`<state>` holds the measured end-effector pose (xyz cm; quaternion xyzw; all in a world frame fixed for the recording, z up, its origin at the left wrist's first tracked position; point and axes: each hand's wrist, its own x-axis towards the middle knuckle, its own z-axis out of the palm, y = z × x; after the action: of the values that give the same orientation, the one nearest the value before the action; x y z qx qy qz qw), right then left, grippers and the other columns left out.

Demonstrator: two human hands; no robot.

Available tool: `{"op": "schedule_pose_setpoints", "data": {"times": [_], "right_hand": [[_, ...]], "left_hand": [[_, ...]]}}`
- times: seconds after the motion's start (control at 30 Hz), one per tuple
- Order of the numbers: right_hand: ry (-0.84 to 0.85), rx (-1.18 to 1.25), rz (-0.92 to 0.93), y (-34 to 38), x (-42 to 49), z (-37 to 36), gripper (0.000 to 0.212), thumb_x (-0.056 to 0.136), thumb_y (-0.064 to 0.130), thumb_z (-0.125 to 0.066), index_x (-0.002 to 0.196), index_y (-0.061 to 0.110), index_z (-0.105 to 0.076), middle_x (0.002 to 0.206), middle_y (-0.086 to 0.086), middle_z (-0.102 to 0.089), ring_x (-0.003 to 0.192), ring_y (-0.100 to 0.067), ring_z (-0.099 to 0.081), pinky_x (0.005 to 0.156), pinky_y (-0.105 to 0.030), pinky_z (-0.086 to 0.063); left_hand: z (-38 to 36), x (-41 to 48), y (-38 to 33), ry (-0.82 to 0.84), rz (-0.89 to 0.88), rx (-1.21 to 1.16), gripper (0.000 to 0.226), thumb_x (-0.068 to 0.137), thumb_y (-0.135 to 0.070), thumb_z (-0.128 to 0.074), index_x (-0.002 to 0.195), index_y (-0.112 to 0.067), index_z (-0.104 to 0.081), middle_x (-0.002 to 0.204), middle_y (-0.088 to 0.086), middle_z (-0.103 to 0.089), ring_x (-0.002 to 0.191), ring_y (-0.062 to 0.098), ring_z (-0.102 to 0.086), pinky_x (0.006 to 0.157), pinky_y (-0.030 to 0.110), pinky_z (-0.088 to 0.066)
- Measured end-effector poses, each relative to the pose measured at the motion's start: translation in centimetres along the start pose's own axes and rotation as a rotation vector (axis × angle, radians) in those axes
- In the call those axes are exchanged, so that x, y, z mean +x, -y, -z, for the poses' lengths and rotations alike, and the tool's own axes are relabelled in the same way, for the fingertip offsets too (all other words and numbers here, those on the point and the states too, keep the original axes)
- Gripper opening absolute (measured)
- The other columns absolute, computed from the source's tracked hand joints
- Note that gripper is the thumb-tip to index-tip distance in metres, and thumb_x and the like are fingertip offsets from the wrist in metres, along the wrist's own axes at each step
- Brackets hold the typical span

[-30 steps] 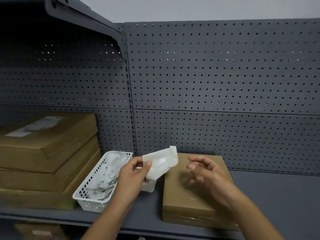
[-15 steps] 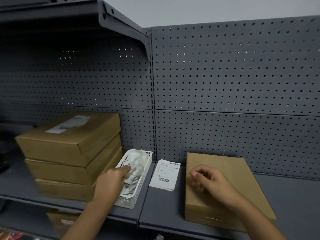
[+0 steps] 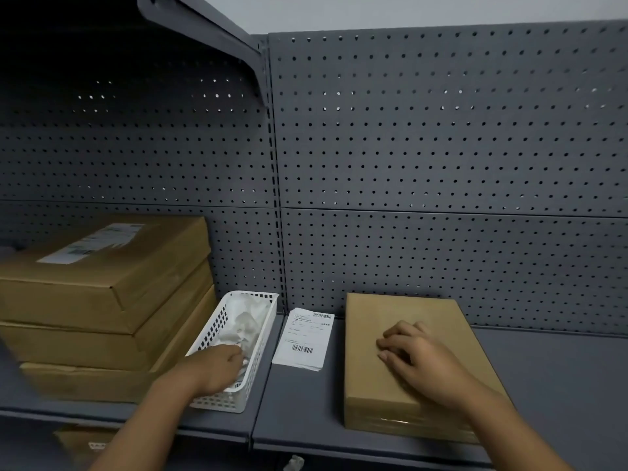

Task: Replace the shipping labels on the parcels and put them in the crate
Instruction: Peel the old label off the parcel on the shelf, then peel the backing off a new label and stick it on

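Now left hand (image 3: 217,367) sat in basket (image 3: 217,329), grip among scraps (image 3: 245,320) unclear; right hand (image 3: 416,355) lay loose-fingered on right parcel (image 3: 373,396); labels (image 3: 302,338) lay between.

Left hand (image 3: 217,368) forward, right hand (image 3: 419,356) palm-down.

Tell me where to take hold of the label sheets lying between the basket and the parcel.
Probably pinch the near short edge of the label sheets, coming from the front. They lie flat on the shelf, with the basket and parcel crowding both long sides.
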<state>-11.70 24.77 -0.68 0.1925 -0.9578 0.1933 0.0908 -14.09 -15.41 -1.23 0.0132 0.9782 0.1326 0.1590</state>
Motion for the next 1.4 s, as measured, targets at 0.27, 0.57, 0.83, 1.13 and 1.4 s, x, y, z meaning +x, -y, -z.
{"op": "schedule_pose_setpoints", "data": {"times": [0.27,0.57,0.83,1.13,1.4], "right_hand": [[0.016,0.058,-0.011,-0.7,-0.1,0.0,0.039,0.1,0.054,-0.054,0.13,0.034,-0.068,0.119,0.026,-0.053,0.115,-0.001,-0.042,0.102,-0.025,-0.043],[0.033,0.084,-0.013,-0.8,-0.1,0.0,0.047,0.097,0.061,-0.05,0.131,0.033,-0.067,0.118,0.024,-0.053,0.114,-0.003,-0.042,0.103,-0.028,-0.043],[0.067,0.117,0.005,-1.8,-0.2,0.9,0.034,0.1,0.046,-0.058,0.13,0.033,-0.068,0.129,0.02,-0.058,0.122,-0.006,-0.047,0.108,-0.024,-0.037],[0.129,0.17,0.018,-2.8,-0.2,1.5,0.032,0.101,0.042,-0.059,0.131,0.034,-0.067,0.139,0.021,-0.057,0.129,-0.002,-0.042,0.115,-0.027,-0.035],[0.058,0.256,0.04,-3.6,-1.0,0.9,0.032,0.101,0.046,-0.058,0.13,0.036,-0.067,0.136,0.027,-0.056,0.128,0.008,-0.042,0.111,-0.019,-0.035]], "left_hand": [[1.1,-0.3,0.0,-0.063,-0.002,-0.151,0.027,0.105,-0.036,-0.044,0.116,-0.019,-0.062,0.11,0.0,-0.069,0.093,0.015,-0.064,0.076,0.029,-0.046],[2.9,-5.4,-8.1,-0.452,-0.212,-0.103,0.035,0.103,-0.032,-0.045,0.137,-0.032,-0.055,0.134,-0.014,-0.059,0.098,0.009,-0.061,0.085,0.031,-0.049],[-1.4,-0.2,-12.3,-0.33,-0.327,-0.004,0.041,0.102,-0.03,-0.047,0.142,-0.028,-0.055,0.149,-0.011,-0.05,0.128,0.015,-0.056,0.102,0.034,-0.048],[-6.3,3.2,-13.0,-0.176,-0.159,0.042,0.043,0.096,-0.047,-0.052,0.129,-0.02,-0.058,0.135,0.002,-0.053,0.124,0.027,-0.054,0.1,0.037,-0.047],[-7.1,3.7,-12.9,-0.288,-0.135,0.005,0.032,0.094,-0.043,-0.059,0.116,-0.021,-0.067,0.12,0.0,-0.068,0.115,0.024,-0.063,0.091,0.035,-0.051]]}}
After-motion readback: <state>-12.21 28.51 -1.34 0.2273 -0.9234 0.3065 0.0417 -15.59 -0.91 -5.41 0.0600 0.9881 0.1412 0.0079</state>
